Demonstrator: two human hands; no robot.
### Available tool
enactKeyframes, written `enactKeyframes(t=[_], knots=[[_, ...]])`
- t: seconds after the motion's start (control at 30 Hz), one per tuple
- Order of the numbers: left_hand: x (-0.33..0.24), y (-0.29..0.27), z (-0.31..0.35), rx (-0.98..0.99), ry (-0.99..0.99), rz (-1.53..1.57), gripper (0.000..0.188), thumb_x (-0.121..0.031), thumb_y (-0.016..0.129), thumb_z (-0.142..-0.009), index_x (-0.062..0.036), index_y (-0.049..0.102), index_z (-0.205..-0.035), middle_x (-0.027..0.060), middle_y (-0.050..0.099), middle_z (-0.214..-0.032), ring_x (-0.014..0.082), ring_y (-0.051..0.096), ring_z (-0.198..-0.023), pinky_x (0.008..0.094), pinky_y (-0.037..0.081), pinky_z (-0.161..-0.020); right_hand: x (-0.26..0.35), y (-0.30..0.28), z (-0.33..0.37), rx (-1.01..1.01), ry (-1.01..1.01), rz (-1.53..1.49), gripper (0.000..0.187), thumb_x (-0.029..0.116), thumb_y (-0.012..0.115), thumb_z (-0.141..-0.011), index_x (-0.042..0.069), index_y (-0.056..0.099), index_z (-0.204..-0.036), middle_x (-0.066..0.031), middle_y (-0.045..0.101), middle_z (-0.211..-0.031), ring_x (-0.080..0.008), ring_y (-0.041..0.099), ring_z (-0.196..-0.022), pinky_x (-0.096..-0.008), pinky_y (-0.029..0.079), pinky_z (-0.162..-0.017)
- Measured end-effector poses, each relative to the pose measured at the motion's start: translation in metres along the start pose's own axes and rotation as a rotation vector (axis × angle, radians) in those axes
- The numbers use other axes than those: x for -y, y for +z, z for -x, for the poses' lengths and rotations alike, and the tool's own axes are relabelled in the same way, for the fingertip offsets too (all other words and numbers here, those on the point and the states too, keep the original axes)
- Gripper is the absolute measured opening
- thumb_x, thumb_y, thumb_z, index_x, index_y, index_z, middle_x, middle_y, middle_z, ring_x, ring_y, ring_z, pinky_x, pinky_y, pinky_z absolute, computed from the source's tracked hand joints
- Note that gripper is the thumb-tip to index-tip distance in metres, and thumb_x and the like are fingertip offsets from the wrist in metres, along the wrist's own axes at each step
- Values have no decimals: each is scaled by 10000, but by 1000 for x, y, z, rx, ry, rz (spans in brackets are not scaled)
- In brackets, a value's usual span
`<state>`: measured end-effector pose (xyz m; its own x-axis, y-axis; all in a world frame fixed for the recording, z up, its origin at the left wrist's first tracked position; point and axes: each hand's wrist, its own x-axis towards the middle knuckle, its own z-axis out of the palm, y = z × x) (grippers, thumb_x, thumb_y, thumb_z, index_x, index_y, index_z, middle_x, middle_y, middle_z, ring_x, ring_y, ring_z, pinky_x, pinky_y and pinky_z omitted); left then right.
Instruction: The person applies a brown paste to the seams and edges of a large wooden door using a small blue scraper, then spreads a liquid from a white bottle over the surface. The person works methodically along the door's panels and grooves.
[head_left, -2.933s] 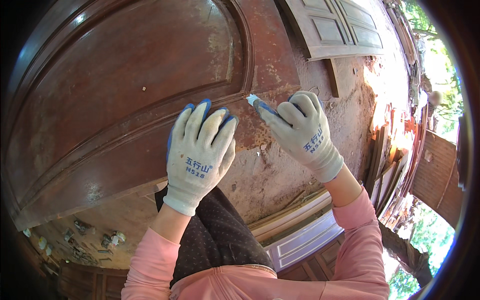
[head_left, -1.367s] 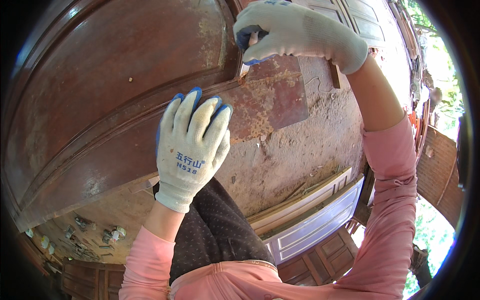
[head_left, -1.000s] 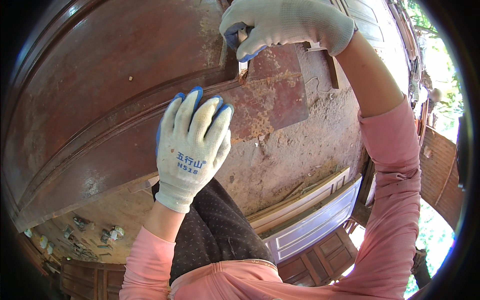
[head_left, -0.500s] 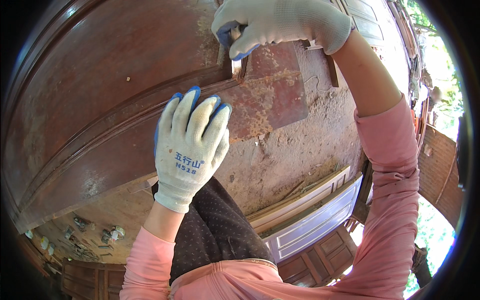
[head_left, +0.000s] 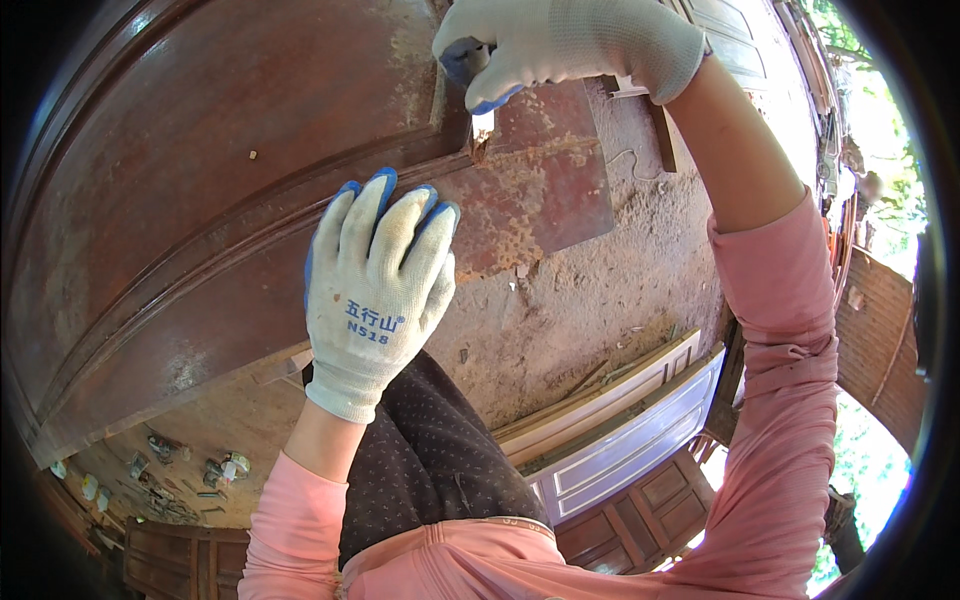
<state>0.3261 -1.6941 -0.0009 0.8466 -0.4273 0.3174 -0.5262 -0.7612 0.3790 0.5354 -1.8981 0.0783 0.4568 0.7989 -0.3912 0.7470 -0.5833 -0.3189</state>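
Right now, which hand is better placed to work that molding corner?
Probably your right hand: it grips a pale tool whose end is at the molding corner. Your left hand spreads over the brown door, no tool visible.

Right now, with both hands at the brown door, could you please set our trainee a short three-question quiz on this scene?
1. Multiple choice: The small tool in the right hand has its tip nearest to which of these?
A) a pink sleeve
B) a corner of the raised trim
C) the string on the ground

2. True or false: The left hand is clenched in a fist around a stick.

3. Fill the gap: Both hands wear pale ____ with some blue on them.

Key:
1. B
2. False: it holds nothing that shows and lies open over the brown door.
3. gloves
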Motion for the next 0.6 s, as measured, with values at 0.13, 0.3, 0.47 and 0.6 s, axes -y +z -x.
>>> enactKeyframes(t=[0.13,0.3,0.47,0.6], knots=[[3,1,1,-20,3,-9,325,-242,724,-925,-165,717,-1240,51,621,-1299,310,560,-1315,524,462,-1145,25,-28,-2,243,62,-111,368,309,755,-828,14,755,-1047,-205,733,-1043,-387,682,-1075,-460,524,-956],[1,1,0,-26,9,-6,331,-243,726,-922,-166,715,-1244,51,620,-1299,311,557,-1318,525,461,-1145,8,-9,1,106,80,-44,361,309,750,-829,6,759,-1025,-208,733,-1075,-381,682,-1081,-455,524,-956],[1,-1,1,1,-8,-2,325,-238,710,-943,-157,732,-1257,60,637,-1326,314,561,-1344,535,443,-1154,13,-8,3,112,130,-97,344,290,739,-817,8,776,-1011,-205,751,-1019,-382,701,-1034,-450,536,-933],[2,-1,2,4,-7,-2,318,-248,707,-951,-158,733,-1254,62,639,-1325,312,561,-1344,535,443,-1155,24,-16,4,194,203,-206,348,285,742,-804,7,786,-1009,-201,762,-972,-379,714,-990,-444,544,-907]])
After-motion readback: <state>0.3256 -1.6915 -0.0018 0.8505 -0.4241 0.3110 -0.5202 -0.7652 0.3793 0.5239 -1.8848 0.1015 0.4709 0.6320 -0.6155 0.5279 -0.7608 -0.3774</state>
